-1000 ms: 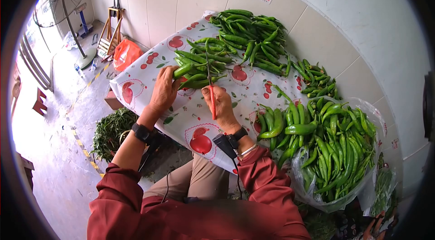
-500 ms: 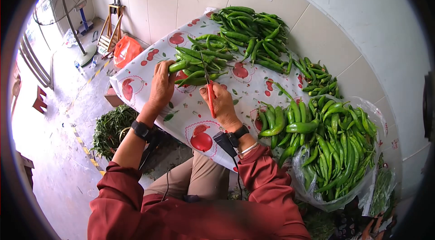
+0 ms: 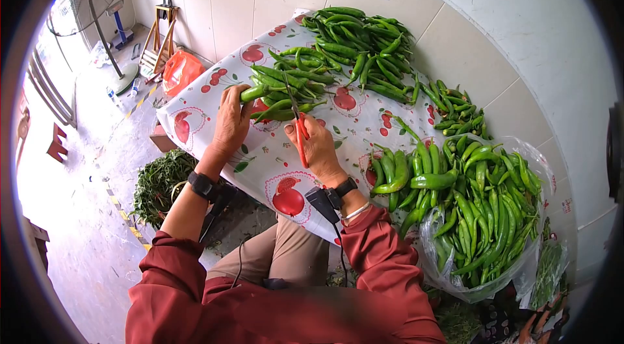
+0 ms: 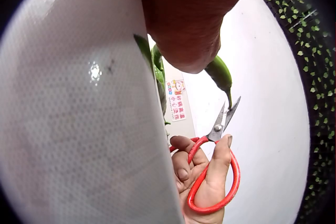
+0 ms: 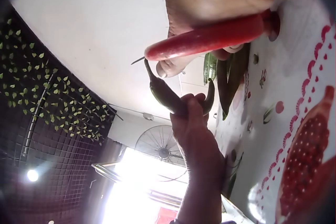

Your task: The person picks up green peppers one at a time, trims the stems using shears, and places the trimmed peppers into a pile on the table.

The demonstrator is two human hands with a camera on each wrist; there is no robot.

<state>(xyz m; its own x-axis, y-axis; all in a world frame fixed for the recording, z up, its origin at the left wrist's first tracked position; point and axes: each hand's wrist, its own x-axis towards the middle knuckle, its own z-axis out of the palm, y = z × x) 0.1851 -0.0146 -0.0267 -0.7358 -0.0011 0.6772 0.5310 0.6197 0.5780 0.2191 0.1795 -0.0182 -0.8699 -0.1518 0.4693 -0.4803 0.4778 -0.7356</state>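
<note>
Green pepper (image 3: 253,93) is sitting in the curled fingers of the left hand (image 3: 231,124), held just over the counter (image 3: 273,165) near its far-left corner. The right hand (image 3: 320,149) is gripping red-handled scissors (image 3: 300,135), fingers through the loops, blades slightly parted beside the pepper's stem. A heap of peppers (image 3: 364,45) is lying beyond them.

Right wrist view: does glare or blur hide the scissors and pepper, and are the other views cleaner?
Right wrist view: blown-out backlight below, red scissors handle soft, green pepper dark but legible. Left wrist view: near tablecloth blurred, scissors sharp. Head view: evenly lit, strong fisheye bowing.
</note>
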